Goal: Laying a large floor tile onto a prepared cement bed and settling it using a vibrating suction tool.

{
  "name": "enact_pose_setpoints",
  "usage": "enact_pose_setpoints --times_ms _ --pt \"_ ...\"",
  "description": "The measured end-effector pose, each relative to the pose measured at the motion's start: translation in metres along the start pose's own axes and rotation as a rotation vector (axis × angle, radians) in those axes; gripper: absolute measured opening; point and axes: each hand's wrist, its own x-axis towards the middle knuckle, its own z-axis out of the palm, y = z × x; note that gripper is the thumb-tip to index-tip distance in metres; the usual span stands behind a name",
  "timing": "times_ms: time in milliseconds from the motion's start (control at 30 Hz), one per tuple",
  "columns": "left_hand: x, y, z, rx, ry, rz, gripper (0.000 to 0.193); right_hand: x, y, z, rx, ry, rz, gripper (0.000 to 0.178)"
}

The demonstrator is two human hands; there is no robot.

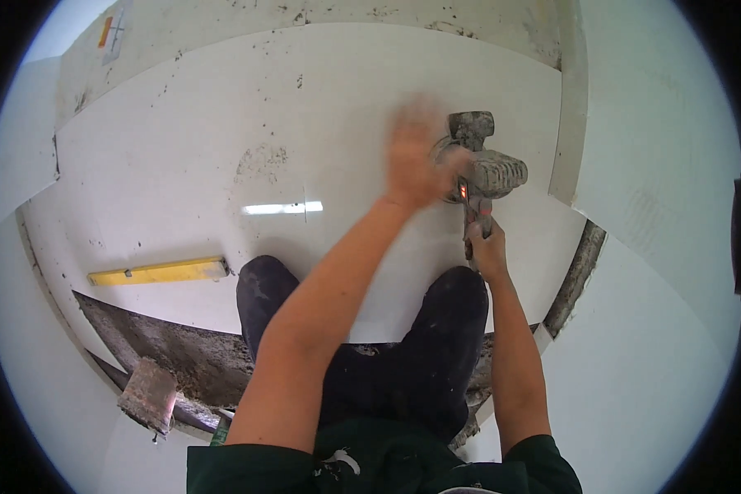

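Note:
My right hand is wrapped round the handle of a dusty grey power tool, which looks like a tile vibrator. A small red light glows near its handle, and its round base rests on a large white tile. Just left of the tool is my left hand, blurred by motion. Its thumb stands apart from the fingers and reaches over the tool's edge; whether it touches cannot be made out. Nothing shows in that hand.
A yellow spirit level lies on the tile at the left. Behind it, nearer me, runs a strip of rough grey mortar with a dirty flat-bladed tool beside it. White walls rise at both sides. My knees are on the tile's near edge.

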Motion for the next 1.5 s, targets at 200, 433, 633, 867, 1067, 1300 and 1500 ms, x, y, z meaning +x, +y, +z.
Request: enact_pose_setpoints --times_ms 200,433,633,867,1067,1300,1500 --pt "-0.047 -0.111 -0.061 0.801 0.021 -0.500 0.085 0.011 0.017 0.004 -0.100 0.122 -0.014 0.058" --pt "-0.051 -0.122 -0.057 0.825 -0.044 -0.500 0.091 0.004 -0.011 0.012 0.056 0.113 0.137 0.064" --pt "-0.054 -0.123 -0.058 0.860 -0.019 -0.492 0.091 0.010 -0.024 0.030 0.096 0.160 0.133 0.073" --pt "-0.053 -0.123 -0.054 0.916 -0.027 -0.489 0.090 0.021 -0.037 0.037 0.095 0.140 0.119 0.074" --pt "-0.055 -0.122 -0.053 0.922 -0.010 -0.470 0.089 0.034 -0.062 0.043 0.145 0.161 0.162 0.074" --pt "-0.059 -0.121 -0.054 0.919 0.022 -0.440 0.087 0.058 -0.092 0.046 0.118 0.170 0.093 0.073" --pt "-0.061 -0.121 -0.054 0.921 0.024 -0.431 0.087 0.067 -0.104 0.049 0.127 0.181 0.088 0.073"
